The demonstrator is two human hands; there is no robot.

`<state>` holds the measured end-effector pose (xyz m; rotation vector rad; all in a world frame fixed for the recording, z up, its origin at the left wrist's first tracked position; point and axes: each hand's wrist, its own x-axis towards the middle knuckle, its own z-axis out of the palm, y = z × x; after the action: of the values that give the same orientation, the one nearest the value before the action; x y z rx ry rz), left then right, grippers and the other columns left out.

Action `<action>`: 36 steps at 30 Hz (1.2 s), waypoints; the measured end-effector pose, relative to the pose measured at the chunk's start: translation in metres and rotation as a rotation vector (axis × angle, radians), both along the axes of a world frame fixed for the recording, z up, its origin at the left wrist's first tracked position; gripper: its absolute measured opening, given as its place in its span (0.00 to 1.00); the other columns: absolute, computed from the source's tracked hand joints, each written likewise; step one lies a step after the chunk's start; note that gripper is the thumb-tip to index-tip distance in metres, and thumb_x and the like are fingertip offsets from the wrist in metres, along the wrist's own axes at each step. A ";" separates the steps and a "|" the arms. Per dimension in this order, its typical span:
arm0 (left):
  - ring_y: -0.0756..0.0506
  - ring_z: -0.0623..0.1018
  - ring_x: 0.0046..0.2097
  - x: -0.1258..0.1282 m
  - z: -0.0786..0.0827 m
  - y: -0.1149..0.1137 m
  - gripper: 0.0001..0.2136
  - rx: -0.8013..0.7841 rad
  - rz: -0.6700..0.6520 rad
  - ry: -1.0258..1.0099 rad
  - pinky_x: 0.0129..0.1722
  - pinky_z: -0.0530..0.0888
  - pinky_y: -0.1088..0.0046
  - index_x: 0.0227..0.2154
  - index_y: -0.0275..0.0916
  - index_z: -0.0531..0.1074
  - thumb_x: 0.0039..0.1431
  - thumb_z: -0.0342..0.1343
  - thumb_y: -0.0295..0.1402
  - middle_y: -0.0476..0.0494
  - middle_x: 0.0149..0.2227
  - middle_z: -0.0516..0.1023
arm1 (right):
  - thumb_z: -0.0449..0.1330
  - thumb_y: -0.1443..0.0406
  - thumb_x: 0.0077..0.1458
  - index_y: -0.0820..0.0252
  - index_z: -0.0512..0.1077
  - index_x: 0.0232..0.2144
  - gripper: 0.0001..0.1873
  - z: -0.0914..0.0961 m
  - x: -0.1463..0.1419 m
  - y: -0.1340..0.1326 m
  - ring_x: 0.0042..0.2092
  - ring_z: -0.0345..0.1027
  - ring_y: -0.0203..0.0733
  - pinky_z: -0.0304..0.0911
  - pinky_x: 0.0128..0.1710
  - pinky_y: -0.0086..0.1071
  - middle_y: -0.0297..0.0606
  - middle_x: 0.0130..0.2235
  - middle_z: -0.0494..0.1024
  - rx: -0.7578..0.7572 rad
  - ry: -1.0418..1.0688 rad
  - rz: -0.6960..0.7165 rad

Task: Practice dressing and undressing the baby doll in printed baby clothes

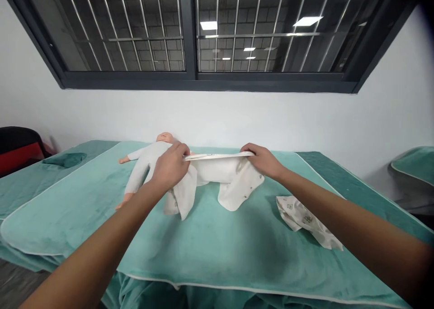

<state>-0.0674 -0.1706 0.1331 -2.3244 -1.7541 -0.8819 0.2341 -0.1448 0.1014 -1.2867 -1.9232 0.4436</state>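
Observation:
A white baby garment (233,182) with small printed figures is stretched between my two hands above the green bed cover. My left hand (172,164) grips its upper edge at the left end, fingers closed. At the right end my right hand (262,159) pinches the same edge. Two flaps of the cloth hang down, and its exact cut cannot be made out. A baby doll (149,157) in white lies on its back just beyond my left hand, partly hidden by it. Near my right forearm a second printed white cloth (305,218) lies crumpled.
The green cover (217,254) with pale piping spreads over the bed. Behind it rises a white wall (217,119) with a dark-framed, barred window (191,80). A black and red object (22,150) stands at the far left. Another green-covered surface (415,164) shows at right.

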 end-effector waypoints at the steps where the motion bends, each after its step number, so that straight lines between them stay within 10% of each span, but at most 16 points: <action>1: 0.43 0.73 0.40 -0.002 0.001 0.001 0.04 0.044 0.020 -0.051 0.36 0.66 0.69 0.33 0.42 0.66 0.57 0.47 0.30 0.45 0.39 0.74 | 0.49 0.69 0.46 0.57 0.72 0.34 0.14 -0.002 0.002 0.002 0.35 0.66 0.39 0.58 0.32 0.28 0.33 0.35 0.76 0.008 0.053 -0.045; 8: 0.44 0.74 0.40 -0.030 0.012 0.011 0.11 -0.199 0.010 -0.302 0.37 0.65 0.72 0.34 0.41 0.68 0.56 0.53 0.44 0.48 0.37 0.77 | 0.49 0.68 0.46 0.58 0.73 0.28 0.12 0.018 0.034 0.005 0.32 0.66 0.39 0.58 0.30 0.29 0.34 0.30 0.76 -0.038 -0.115 -0.235; 13: 0.42 0.75 0.37 -0.044 -0.009 0.043 0.17 -0.334 0.049 -0.196 0.35 0.65 0.70 0.33 0.42 0.71 0.51 0.56 0.51 0.49 0.34 0.78 | 0.52 0.68 0.51 0.56 0.75 0.32 0.11 0.024 0.038 0.028 0.40 0.70 0.43 0.61 0.36 0.30 0.38 0.41 0.79 -0.186 -0.552 -0.159; 19: 0.38 0.73 0.49 0.000 -0.088 0.089 0.14 -0.111 0.255 -0.044 0.45 0.69 0.64 0.45 0.38 0.69 0.58 0.53 0.37 0.36 0.48 0.73 | 0.48 0.74 0.56 0.66 0.69 0.50 0.21 -0.051 -0.013 0.059 0.51 0.66 0.59 0.60 0.45 0.47 0.60 0.51 0.72 -0.164 -0.753 -0.388; 22: 0.40 0.70 0.54 0.032 -0.138 0.089 0.12 -0.072 0.030 0.092 0.53 0.66 0.63 0.47 0.38 0.69 0.61 0.47 0.29 0.36 0.51 0.71 | 0.45 0.76 0.57 0.65 0.65 0.54 0.23 -0.101 -0.052 0.056 0.57 0.60 0.56 0.55 0.54 0.46 0.58 0.59 0.65 0.103 -0.764 -0.296; 25: 0.42 0.68 0.57 0.050 -0.176 0.093 0.12 -0.223 -0.053 0.120 0.57 0.64 0.64 0.46 0.37 0.69 0.63 0.44 0.29 0.37 0.54 0.71 | 0.46 0.66 0.63 0.65 0.66 0.53 0.19 -0.142 -0.084 0.061 0.55 0.62 0.52 0.56 0.54 0.43 0.55 0.56 0.69 0.015 -0.690 -0.191; 29: 0.36 0.64 0.61 0.047 -0.192 0.124 0.17 -0.253 0.093 0.109 0.57 0.64 0.57 0.51 0.31 0.66 0.65 0.41 0.34 0.29 0.57 0.68 | 0.43 0.56 0.65 0.71 0.62 0.58 0.28 -0.167 -0.097 0.087 0.62 0.54 0.59 0.47 0.59 0.55 0.61 0.60 0.64 -0.106 -0.636 -0.395; 36: 0.34 0.62 0.62 0.034 -0.188 0.164 0.22 -0.174 0.122 0.158 0.59 0.61 0.55 0.58 0.31 0.62 0.66 0.39 0.36 0.30 0.60 0.66 | 0.42 0.72 0.62 0.67 0.59 0.61 0.25 -0.162 -0.064 0.115 0.64 0.50 0.52 0.46 0.61 0.47 0.54 0.64 0.59 0.141 -0.748 -0.387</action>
<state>-0.0335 -0.0061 -0.0549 -2.2854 -1.9490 -0.5316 0.1704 -0.0294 -0.0604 -1.8397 -2.1429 -0.4271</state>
